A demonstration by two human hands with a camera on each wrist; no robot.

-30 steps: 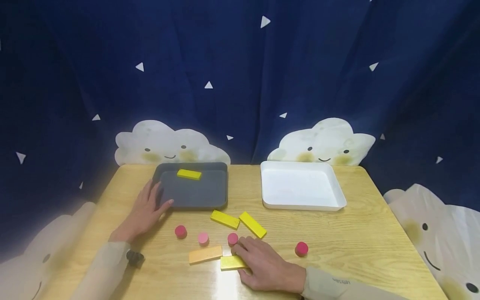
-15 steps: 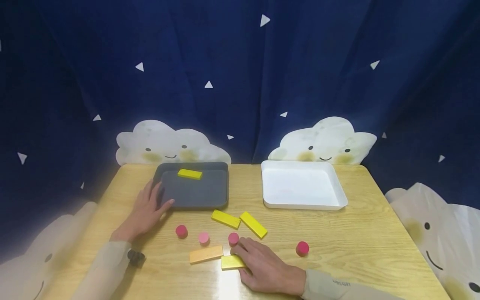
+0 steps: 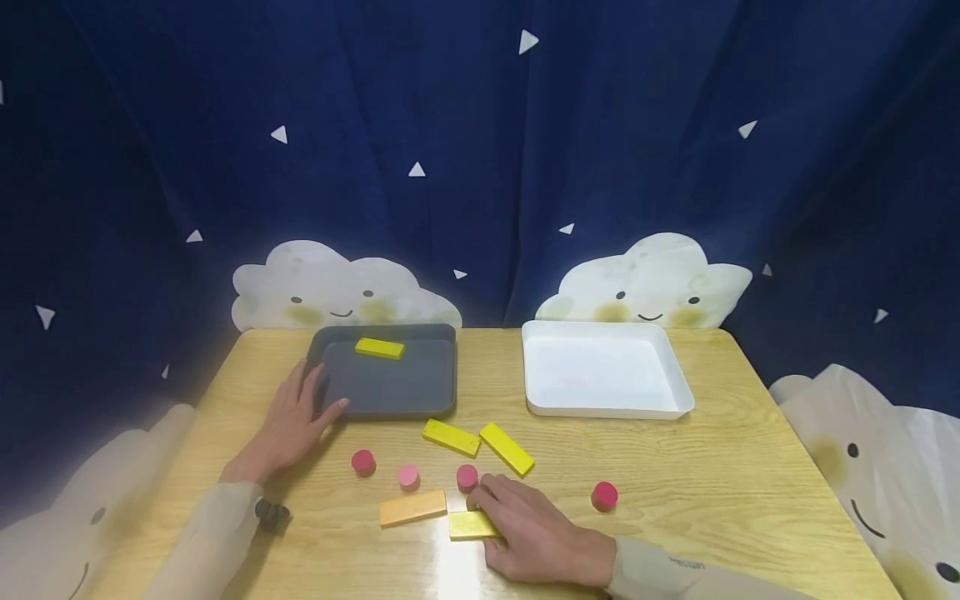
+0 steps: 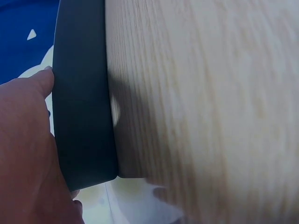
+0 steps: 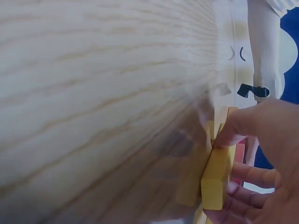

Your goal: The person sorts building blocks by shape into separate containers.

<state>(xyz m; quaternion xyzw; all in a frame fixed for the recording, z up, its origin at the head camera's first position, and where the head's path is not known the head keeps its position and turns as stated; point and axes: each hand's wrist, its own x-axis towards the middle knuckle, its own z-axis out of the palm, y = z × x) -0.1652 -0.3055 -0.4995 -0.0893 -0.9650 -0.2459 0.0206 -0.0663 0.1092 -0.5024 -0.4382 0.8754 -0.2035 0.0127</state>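
Observation:
My left hand [image 3: 288, 421] rests at the near left corner of a dark grey tray [image 3: 390, 414], its fingers along the side and the thumb at the front rim. In the left wrist view, the thumb of that hand [image 4: 28, 116] touches the tray's outer wall [image 4: 81, 93]. My right hand [image 3: 536, 533] pinches a flat yellow block [image 3: 471, 525] between thumb and fingers; the right wrist view shows this yellow block [image 5: 215, 179] low over or on the table. An orange block [image 3: 412, 508] lies just left of it, and a pink cylinder [image 3: 467, 477] stands behind the fingers.
Two yellow blocks, a left one [image 3: 452, 438] and a right one [image 3: 507, 448], lie before the trays. Another yellow block [image 3: 379, 348] is inside the grey tray. A white tray [image 3: 611, 412] stands right. Other cylinders, red [image 3: 363, 463], pink [image 3: 408, 477] and red [image 3: 604, 497], stand around.
My right hand has shifted slightly right with the yellow block, leaving a small gap to the orange block. The left hand holds its place at the grey tray.

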